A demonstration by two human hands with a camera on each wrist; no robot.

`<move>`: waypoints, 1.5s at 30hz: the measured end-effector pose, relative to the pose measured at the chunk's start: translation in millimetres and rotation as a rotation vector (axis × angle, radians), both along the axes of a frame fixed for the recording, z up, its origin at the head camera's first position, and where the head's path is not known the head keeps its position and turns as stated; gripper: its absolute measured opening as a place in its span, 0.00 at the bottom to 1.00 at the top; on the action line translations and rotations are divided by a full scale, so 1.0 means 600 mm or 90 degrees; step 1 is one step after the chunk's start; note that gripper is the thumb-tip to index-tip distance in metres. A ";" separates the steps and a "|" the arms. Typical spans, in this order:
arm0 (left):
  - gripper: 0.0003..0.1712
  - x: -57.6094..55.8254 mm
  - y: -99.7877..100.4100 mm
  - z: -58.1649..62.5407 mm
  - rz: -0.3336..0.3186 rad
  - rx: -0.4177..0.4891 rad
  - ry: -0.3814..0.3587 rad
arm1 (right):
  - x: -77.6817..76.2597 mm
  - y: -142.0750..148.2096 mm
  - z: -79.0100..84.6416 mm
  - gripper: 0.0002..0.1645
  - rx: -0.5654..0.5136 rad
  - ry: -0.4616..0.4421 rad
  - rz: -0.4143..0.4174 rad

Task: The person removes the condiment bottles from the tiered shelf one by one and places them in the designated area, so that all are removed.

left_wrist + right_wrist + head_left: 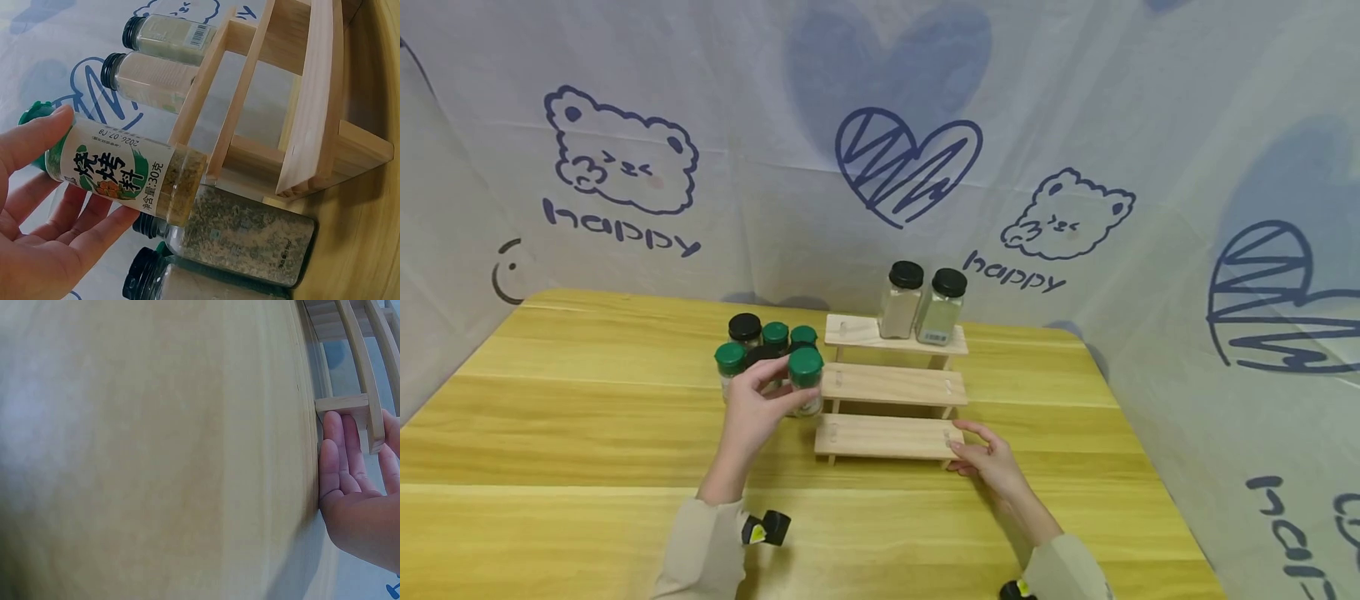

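Note:
My left hand (758,400) grips a small spice jar (119,165) with a green lid, thumb on one side and fingers on the other. The jar has a printed label and a yellow-brown seasoning inside, and it is lifted above other jars at the left end of a three-step wooden rack (887,437). At the rack's lowest step, my right hand (992,462) holds the right end, thumb at the board and fingers beneath by the leg (344,404). Two black-lidded jars, one pale (900,310) and one greenish (939,315), stand on the top step.
Left of the rack, several spice jars stand close together, among them a black-lidded jar (745,327) and a green-lidded jar (730,358). The wooden table (587,433) ends at a printed cloth (760,150) behind and to the right.

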State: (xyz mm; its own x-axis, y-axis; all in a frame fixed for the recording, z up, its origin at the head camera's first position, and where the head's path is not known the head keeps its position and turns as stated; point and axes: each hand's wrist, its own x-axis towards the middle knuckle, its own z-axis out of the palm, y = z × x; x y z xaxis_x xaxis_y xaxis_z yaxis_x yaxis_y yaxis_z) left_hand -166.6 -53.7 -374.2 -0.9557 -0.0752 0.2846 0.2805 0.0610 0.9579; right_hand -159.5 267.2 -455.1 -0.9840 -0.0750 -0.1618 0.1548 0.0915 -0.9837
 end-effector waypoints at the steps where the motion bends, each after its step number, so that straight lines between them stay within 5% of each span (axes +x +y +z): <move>1: 0.26 -0.001 -0.001 -0.002 -0.002 0.001 -0.001 | 0.000 0.000 0.000 0.29 0.001 0.000 0.000; 19: 0.26 -0.001 -0.020 -0.022 -0.016 -0.040 -0.059 | -0.002 -0.001 0.002 0.29 0.002 -0.006 0.006; 32: 0.25 -0.007 -0.023 -0.047 -0.025 -0.122 -0.026 | -0.002 0.000 0.001 0.29 -0.002 -0.001 0.002; 45: 0.28 -0.011 -0.023 -0.066 -0.021 -0.188 -0.089 | -0.004 0.002 -0.002 0.29 -0.003 0.002 0.003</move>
State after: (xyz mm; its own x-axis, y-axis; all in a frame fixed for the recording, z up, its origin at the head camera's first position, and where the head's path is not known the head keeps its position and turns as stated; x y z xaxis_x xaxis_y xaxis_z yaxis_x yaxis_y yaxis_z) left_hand -173.0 -67.3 -414.0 -0.9877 0.0219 0.1549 0.1532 0.3345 0.9298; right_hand -161.9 268.4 -456.5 -0.9840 -0.0809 -0.1588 0.1517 0.0876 -0.9845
